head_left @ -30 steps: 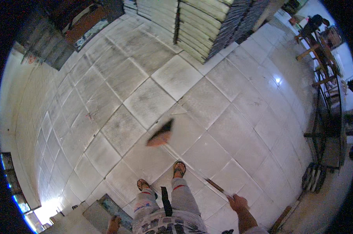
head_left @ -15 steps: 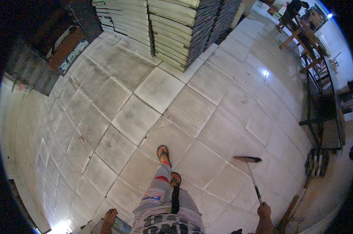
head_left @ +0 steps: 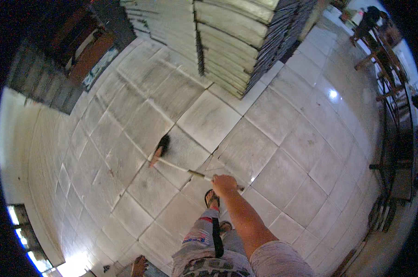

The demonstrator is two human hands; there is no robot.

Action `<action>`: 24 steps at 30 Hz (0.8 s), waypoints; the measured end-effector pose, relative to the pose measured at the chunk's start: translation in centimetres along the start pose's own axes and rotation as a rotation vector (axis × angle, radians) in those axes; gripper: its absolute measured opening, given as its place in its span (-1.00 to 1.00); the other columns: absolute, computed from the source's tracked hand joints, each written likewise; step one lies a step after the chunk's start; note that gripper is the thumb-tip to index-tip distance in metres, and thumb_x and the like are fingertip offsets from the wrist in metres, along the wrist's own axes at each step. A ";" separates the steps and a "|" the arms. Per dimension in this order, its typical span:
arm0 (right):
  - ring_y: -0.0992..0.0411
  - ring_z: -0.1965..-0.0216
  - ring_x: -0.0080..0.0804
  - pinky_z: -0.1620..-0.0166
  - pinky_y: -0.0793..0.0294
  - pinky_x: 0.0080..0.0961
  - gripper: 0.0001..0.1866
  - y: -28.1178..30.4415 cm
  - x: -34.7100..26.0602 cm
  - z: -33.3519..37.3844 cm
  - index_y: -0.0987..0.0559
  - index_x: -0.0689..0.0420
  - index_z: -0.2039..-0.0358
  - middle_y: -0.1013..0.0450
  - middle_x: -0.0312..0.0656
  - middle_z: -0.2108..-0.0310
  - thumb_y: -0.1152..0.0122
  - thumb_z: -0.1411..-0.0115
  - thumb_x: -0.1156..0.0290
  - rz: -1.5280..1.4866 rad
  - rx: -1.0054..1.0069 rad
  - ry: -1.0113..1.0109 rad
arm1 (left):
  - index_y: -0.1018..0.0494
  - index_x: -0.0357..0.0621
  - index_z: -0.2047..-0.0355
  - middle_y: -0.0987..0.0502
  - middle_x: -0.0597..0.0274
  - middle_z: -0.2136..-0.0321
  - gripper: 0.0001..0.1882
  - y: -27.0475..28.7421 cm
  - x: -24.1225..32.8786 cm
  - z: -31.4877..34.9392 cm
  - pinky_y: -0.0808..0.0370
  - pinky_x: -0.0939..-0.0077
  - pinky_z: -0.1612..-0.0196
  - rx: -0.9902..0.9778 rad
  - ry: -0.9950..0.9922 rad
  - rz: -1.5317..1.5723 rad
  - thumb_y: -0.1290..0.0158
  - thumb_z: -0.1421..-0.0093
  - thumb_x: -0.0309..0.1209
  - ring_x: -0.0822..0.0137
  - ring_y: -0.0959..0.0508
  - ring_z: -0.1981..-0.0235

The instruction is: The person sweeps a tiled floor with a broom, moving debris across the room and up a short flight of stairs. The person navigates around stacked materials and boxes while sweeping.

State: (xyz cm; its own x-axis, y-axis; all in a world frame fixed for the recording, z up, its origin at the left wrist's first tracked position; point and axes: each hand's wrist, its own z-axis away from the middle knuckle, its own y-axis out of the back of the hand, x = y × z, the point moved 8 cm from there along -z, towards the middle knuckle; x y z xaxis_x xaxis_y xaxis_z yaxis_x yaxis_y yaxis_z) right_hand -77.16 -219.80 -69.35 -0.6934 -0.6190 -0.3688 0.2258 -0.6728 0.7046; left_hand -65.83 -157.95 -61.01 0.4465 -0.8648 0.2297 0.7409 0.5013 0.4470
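Observation:
My right hand (head_left: 224,183) is wrapped round the handle of a broom (head_left: 176,167), my arm stretched forward across the front of my body. The handle runs leftward from the fist, pale with a darker sleeve near the grip. A short end of it sticks out past the fist on the right. At the far end the broom head (head_left: 160,148), reddish with dark bristles, is down at the tiled floor (head_left: 209,115), ahead and to the left of my feet. Low at the bottom edge my left hand (head_left: 139,266) hangs with fingers loosely apart, holding nothing I can see.
Tall stacks of pale, layered slabs (head_left: 230,41) stand ahead. Grey corrugated sheeting (head_left: 45,76) and a brown box-like thing (head_left: 91,53) are at the far left. Dark metal frames and a wooden table (head_left: 380,57) line the right, with a person (head_left: 368,21) beside it.
My right hand has swung the broom from the right side across to the left in front of me. The view has shifted; my left hand sits lower in it.

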 end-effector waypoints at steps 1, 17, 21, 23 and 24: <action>-0.41 0.22 -0.10 0.22 -0.38 -0.10 -0.61 0.1 1.6 1.3 -0.39 0.05 0.13 -0.45 -0.08 0.28 0.22 -0.15 0.10 -0.002 -0.095 -0.118 | -0.21 -0.02 -0.03 -0.41 0.22 0.20 -0.50 0.8 1.9 0.1 -0.40 0.41 0.42 -0.005 -0.046 -0.026 0.08 -0.09 -0.16 0.30 -0.43 0.39; -0.42 0.36 -0.05 0.28 -0.38 -0.10 -0.61 8.4 48.0 57.0 -0.42 0.14 0.20 -0.44 0.02 0.43 0.22 -0.16 0.13 -0.036 0.125 -1.298 | -0.31 0.08 0.09 -0.44 0.37 0.37 -0.68 -20.5 26.5 1.1 -0.28 0.74 0.64 -0.135 -0.080 0.008 0.11 -0.14 -0.20 0.53 -0.39 0.55; -0.43 0.47 -0.07 0.36 -0.39 -0.10 -0.73 12.7 61.3 56.0 -0.42 0.15 0.29 -0.43 0.00 0.53 0.19 -0.14 0.28 0.182 0.160 -1.349 | -0.27 0.07 0.02 -0.43 0.30 0.23 -0.55 -27.7 26.6 9.2 -0.34 0.39 0.29 -0.222 0.041 -0.100 0.11 -0.11 -0.06 0.39 -0.40 0.31; -0.44 0.45 -0.07 0.36 -0.39 -0.11 -0.72 15.3 67.8 54.4 -0.39 0.14 0.21 -0.43 0.01 0.53 0.18 -0.12 0.32 0.174 0.048 -1.293 | -0.27 0.06 0.01 -0.42 0.29 0.20 -0.55 -30.1 26.1 12.6 -0.35 0.37 0.30 -0.275 0.100 -0.181 0.11 -0.11 -0.07 0.36 -0.41 0.29; -0.43 0.44 -0.06 0.36 -0.40 -0.12 -0.71 16.4 70.2 52.9 -0.37 0.13 0.17 -0.43 0.01 0.52 0.18 -0.12 0.31 0.134 -0.010 -1.183 | -0.26 0.06 0.01 -0.41 0.28 0.19 -0.55 -31.2 26.2 13.5 -0.35 0.39 0.30 -0.330 0.131 -0.106 0.12 -0.12 -0.08 0.36 -0.41 0.28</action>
State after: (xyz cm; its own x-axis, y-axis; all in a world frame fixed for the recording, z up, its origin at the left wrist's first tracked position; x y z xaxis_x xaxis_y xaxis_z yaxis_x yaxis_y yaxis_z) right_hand -158.31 -252.84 -51.68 -0.8635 0.0704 0.4994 0.3462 -0.6374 0.6884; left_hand -84.03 -196.63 -57.32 0.4028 -0.9122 0.0750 0.8990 0.4096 0.1546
